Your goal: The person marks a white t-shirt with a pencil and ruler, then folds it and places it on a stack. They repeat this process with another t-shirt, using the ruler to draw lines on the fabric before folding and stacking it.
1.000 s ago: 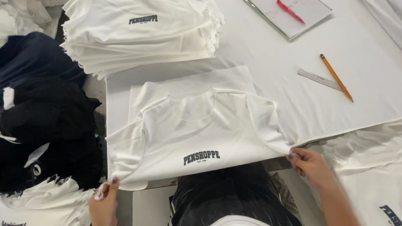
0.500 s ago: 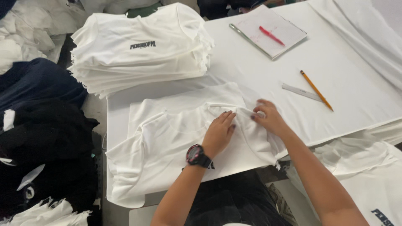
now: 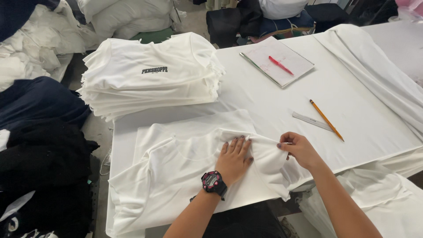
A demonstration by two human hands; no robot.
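Pressing my left hand flat, fingers spread, on a white T-shirt spread at the near edge of the white table, w/ a black-and-pink watch on that wrist. My right hand is closed, pinching a fold of the shirt's sleeve just beside the left fingertips. The shirt lies front-down on another flat white piece, its lower hem hanging over the table edge toward me. Far left on the table: a tall stack of folded white shirts w/ dark print on top. Far side: a spiral notebook w/ a red pen on it. To the right of my hands, well apart: a yellow pencil & a clear ruler, touching. Dark garments piled off the table's left.
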